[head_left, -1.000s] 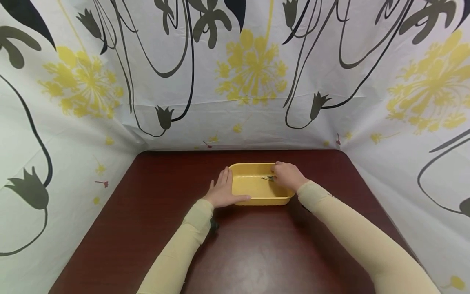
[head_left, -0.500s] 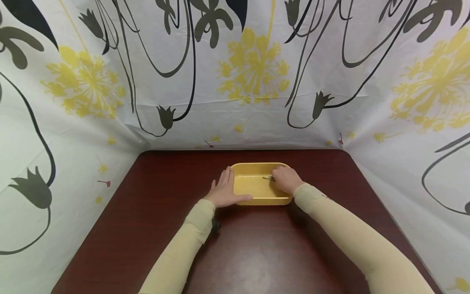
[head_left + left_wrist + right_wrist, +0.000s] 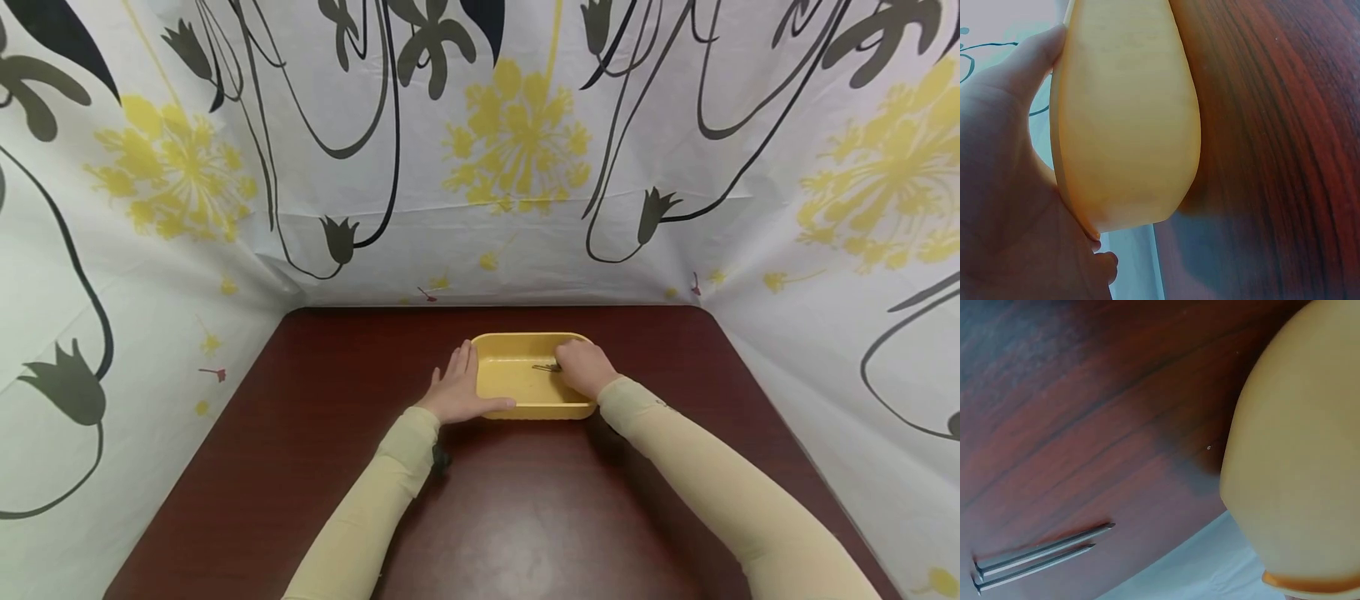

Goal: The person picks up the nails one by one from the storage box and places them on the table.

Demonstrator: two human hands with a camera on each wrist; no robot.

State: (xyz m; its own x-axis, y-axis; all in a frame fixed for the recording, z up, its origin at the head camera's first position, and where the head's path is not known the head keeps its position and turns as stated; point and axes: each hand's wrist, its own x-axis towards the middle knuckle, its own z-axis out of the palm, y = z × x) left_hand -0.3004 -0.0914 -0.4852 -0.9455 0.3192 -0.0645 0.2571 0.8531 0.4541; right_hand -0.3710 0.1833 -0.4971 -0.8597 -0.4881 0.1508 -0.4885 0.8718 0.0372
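Note:
A yellow plastic tray (image 3: 536,412) stands near the far edge of the dark wood table. My left hand (image 3: 455,393) rests against its left end, fingers straight and spread, the thumb lying along the front rim. The left wrist view shows the tray's outer wall (image 3: 1129,119) up close, with the palm against the rim. Inside the tray's right end, my right hand (image 3: 587,369) has its fingers curled, and thin grey nails (image 3: 546,367) stick out to the left from under them. Its fingertips are hidden. Two steel nails (image 3: 1045,549) lie side by side on the table outside the tray in the right wrist view.
The reddish-brown table (image 3: 360,375) has a patterned white cloth (image 3: 480,250) hanging behind it and at both sides. A small dark object (image 3: 441,460) shows beside the left wrist. The right forearm covers part of the table's right side.
The right hand has moved slightly downward and left within the tray, and the nails' visible ends have shifted their angle. The left hand keeps its place on the tray.

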